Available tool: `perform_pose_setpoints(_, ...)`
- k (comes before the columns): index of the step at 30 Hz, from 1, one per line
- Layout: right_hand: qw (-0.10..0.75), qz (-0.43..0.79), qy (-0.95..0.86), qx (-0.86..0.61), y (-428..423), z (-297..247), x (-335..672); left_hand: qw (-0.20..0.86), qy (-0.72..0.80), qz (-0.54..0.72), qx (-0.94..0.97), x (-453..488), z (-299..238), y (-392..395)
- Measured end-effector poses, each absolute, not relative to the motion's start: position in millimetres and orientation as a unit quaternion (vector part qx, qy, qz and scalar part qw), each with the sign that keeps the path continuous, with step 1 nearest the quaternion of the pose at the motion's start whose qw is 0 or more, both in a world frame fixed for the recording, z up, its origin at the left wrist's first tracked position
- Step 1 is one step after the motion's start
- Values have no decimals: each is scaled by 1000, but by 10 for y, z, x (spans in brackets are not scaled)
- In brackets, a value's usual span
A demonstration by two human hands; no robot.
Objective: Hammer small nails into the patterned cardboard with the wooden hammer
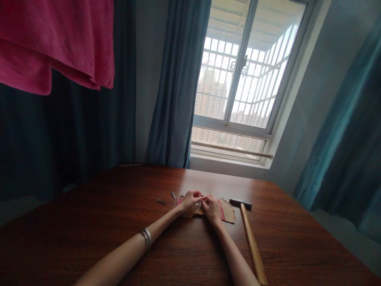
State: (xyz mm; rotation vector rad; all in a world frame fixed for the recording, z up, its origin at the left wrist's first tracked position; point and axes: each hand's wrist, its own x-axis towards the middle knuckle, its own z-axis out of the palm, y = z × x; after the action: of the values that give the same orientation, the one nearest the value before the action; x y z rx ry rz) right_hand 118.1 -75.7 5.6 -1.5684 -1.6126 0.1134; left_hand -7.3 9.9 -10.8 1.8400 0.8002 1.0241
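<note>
My left hand [190, 200] and my right hand [211, 208] meet above a piece of brown cardboard [229, 215] on the table. Both have their fingers pinched together, the tips nearly touching. Whatever sits between them is too small to make out. Rows of dark marks or small nails run along the cardboard's right part, beside a pink patterned band [220, 209]. Something pale and lacy [197, 207] shows between the hands, partly covered by them. A bracelet [146, 237] circles my left wrist.
To the right lies a hammer [252, 247] with a wooden handle and black head. Several loose nails [161, 201] are scattered left of the cardboard on the brown wooden table [125, 206]. A pink cloth [74, 43] hangs at upper left. Behind are curtains [175, 99] and a window [238, 79].
</note>
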Motion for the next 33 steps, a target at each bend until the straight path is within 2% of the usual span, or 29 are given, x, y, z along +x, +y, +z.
perform_pose_setpoints(10, 429, 81, -625, -647, -801, 301, 1371, 363, 338, 396, 773, -92, -97, 79)
perform_pose_setpoints(15, 416, 57, -575, -702, -1266, 539, 1889, 346, 353, 387, 779, -100, -65, 44)
perform_pose_setpoints(16, 406, 44, -559, -722, -1419, 538, 1979, 344, 354, 385, 780, -103, -58, 38)
perform_pose_setpoints(20, 249, -77, -460, -849, -2048, 363, 2164, 341, 361, 380, 780, -106, -35, 13)
perform_pose_setpoints(26, 121, -102, -445, -881, -2470, 34, 2018, 327, 369, 381, 782, -94, -22, -19)
perform_pose_setpoints(30, 97, -155, -468, -865, -2474, -30, 1966, 325, 369, 381, 783, -101, -29, -26)
perform_pose_setpoints(33, 155, -134, -485, -850, -2465, 8, 2014, 318, 372, 382, 784, -109, -42, -20)
